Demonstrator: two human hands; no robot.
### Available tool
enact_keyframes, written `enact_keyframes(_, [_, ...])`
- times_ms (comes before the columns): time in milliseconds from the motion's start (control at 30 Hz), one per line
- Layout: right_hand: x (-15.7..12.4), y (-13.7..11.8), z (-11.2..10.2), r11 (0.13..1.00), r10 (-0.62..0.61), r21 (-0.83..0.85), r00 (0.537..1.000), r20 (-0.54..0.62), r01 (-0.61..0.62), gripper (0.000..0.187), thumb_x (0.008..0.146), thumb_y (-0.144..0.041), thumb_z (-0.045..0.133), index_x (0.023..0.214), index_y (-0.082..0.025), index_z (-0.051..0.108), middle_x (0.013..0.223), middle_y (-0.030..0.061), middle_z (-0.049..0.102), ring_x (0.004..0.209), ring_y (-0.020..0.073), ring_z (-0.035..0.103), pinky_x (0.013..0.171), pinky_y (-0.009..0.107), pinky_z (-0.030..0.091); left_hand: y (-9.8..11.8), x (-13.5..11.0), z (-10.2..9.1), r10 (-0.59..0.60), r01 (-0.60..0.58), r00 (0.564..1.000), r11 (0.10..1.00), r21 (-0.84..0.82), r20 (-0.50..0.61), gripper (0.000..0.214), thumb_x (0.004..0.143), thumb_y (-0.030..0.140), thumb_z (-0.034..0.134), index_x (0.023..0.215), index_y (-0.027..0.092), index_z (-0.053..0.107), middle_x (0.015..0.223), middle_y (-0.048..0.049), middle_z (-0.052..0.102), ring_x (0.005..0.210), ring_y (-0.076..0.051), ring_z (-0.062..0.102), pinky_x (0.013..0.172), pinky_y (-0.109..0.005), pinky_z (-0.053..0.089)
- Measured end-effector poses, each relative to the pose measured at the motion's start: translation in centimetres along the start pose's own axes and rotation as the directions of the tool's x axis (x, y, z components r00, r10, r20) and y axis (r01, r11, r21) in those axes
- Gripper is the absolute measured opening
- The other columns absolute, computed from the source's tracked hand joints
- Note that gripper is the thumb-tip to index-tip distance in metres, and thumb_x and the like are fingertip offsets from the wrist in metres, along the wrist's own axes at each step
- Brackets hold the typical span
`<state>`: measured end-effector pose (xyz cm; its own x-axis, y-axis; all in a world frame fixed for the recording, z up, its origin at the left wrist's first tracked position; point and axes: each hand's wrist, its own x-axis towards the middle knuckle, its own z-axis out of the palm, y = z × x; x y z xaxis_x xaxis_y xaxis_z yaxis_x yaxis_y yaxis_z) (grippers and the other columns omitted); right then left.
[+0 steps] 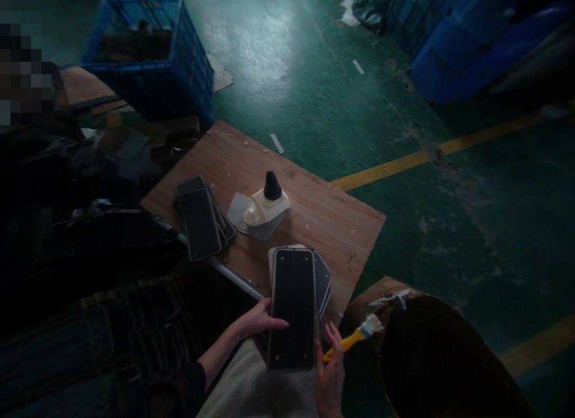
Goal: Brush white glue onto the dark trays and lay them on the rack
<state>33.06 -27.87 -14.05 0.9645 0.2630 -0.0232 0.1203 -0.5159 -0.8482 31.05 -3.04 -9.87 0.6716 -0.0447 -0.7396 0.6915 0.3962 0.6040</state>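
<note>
My left hand [260, 321] grips the left edge of a dark rectangular panel [294, 298], thumb over its top face. The panel has a pale rim and small round dots at its corners. Between the fingers of my right hand [330, 370] is a paintbrush [353, 340] with a yellow handle, its whitish bristles pointing up and right. My right fingers are close beside the panel's right edge; I cannot tell whether they touch it. Partly hidden under the panel are other panels [322, 280], fanned out on the wooden board [323, 208].
On the board, a cream container with a black cone-shaped top [272, 193] stands on a grey sheet [238, 208]. More dark panels [200, 220] are stacked at left. A blue crate [193, 64] stands behind, and a brown open-topped container [381, 286] at right. A person's pixelated head is far left.
</note>
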Motion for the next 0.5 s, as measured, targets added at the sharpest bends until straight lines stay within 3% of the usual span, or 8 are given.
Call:
enact_keyframes(133, [0.7, 0.5, -4.1, 0.999, -0.049, 0.004, 0.999, 0.003, 0.049, 0.035, 0.091, -0.043, 0.054, 0.116, -0.019, 0.051, 0.127, 0.0161, 0.056, 0.117, 0.0267, 0.056, 0.092, 0.043, 0.051, -2.6, -4.8, 2.3, 0.022, -0.037, 0.993, 0.99, -0.139, -0.112, 0.068, 0.051, 0.027, 0.09, 0.112, 0.011, 0.065, 0.116, -0.0132, 0.069, 0.113, -0.034, 0.061, 0.098, -0.044, 0.05])
enact_keyframes(267, [2.6, 0.6, -6.0, 0.993, -0.108, -0.035, 0.993, 0.056, 0.11, 0.038, 0.091, -0.049, 0.05, 0.113, -0.018, 0.053, 0.125, 0.0162, 0.058, 0.113, 0.0275, 0.059, 0.086, 0.042, 0.054, -4.9, -9.9, 4.0, 0.114, -0.176, 0.97, 0.94, -0.292, -0.217, 0.072, 0.052, 0.026, 0.09, 0.118, 0.012, 0.063, 0.119, -0.0149, 0.067, 0.116, -0.036, 0.058, 0.102, -0.048, 0.046])
enact_keyframes(400, [5.7, 1.1, -6.7, 0.963, -0.267, -0.009, 0.957, 0.108, 0.27, 0.047, 0.087, -0.059, 0.05, 0.107, -0.017, 0.056, 0.12, 0.0182, 0.061, 0.105, 0.0299, 0.063, 0.082, 0.043, 0.055, -6.2, -16.3, 6.2, 0.216, -0.378, 0.888, 0.846, -0.376, -0.406, 0.079, 0.053, 0.03, 0.089, 0.125, 0.014, 0.06, 0.125, -0.0147, 0.064, 0.121, -0.037, 0.054, 0.108, -0.05, 0.039])
enact_keyframes(500, [9.1, 1.4, -5.5, 0.916, -0.4, 0.106, 0.906, 0.142, 0.388, 0.06, 0.075, -0.077, 0.049, 0.079, -0.019, 0.061, 0.087, 0.0169, 0.068, 0.075, 0.0304, 0.069, 0.063, 0.04, 0.057, -7.2, -21.7, 7.8, 0.226, -0.469, 0.806, 0.808, -0.357, -0.547, 0.075, 0.059, 0.034, 0.085, 0.127, 0.016, 0.06, 0.126, -0.0135, 0.064, 0.123, -0.035, 0.053, 0.108, -0.05, 0.038])
